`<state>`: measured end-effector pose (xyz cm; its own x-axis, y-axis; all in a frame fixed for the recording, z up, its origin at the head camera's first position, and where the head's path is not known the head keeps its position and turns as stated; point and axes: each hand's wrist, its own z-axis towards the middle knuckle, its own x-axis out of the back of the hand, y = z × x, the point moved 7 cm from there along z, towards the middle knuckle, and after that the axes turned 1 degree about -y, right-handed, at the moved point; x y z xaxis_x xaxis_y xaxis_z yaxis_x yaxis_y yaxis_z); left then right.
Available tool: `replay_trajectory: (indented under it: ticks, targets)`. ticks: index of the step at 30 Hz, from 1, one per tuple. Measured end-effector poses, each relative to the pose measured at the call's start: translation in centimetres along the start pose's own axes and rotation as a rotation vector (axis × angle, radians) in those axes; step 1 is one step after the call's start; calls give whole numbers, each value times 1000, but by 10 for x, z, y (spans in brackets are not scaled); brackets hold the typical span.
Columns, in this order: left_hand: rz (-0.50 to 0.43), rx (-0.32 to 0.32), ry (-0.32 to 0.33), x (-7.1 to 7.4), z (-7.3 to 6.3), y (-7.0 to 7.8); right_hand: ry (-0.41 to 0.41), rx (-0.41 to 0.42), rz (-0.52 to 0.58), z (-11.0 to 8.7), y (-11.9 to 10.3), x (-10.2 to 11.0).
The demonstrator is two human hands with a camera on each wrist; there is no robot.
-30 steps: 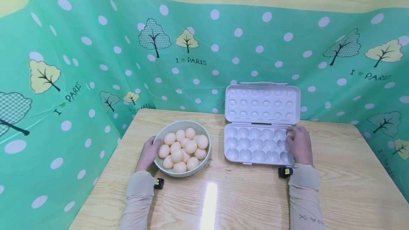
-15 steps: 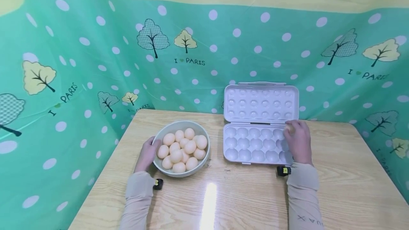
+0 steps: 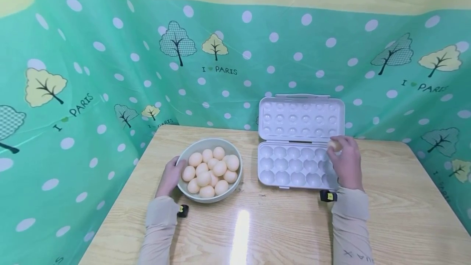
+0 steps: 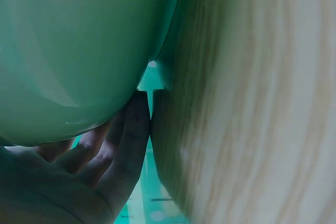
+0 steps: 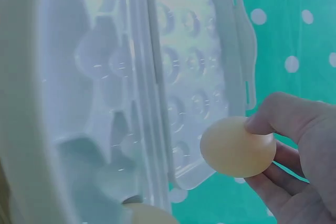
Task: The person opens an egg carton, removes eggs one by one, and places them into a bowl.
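Observation:
My right hand (image 3: 347, 162) pinches an egg (image 5: 238, 147) between thumb and fingers, over the back right corner of the egg box (image 3: 288, 186). The box lies with its lid (image 3: 301, 134) raised, showing rows of round hollows. At the lower edge of the right wrist view, part of another egg (image 5: 149, 215) shows near the hinge; in the head view my hand hides it. On the left, my left hand (image 3: 172, 176) holds the side of a pale green bowl (image 3: 209, 200) heaped with several eggs (image 3: 203, 178). In the left wrist view, its fingers (image 4: 131, 140) press along the bowl's outer wall.
Everything stands on a light wooden table (image 3: 287, 228). A green curtain (image 3: 235, 81) with dots and trees hangs behind and along the left, close behind the raised lid. A bright light streak (image 3: 240, 236) crosses the table front.
My right hand has risen slightly toward the hinge with the egg, and more of that egg shows between the fingers. My left hand and the bowl stay in place.

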<state>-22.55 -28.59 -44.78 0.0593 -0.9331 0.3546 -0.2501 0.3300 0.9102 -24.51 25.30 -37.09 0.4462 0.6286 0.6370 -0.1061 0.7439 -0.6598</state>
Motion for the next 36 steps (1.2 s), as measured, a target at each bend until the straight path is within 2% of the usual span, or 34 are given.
replay_trajectory:
  ticks: [8, 15, 28, 36]
  targets:
    - [20, 2, 6, 0, 0, 1, 104, 79, 30, -2, -22, 8]
    - [26, -9, 7, 0, 0, 1, 150, 161, 67, -8, -45, 1]
    - [6, 6, 1, -1, 4, -1, 98, 250, 136, -9, -88, -34]
    - [25, -7, -5, 0, -1, 2, 55, 237, 124, -17, -97, -42]
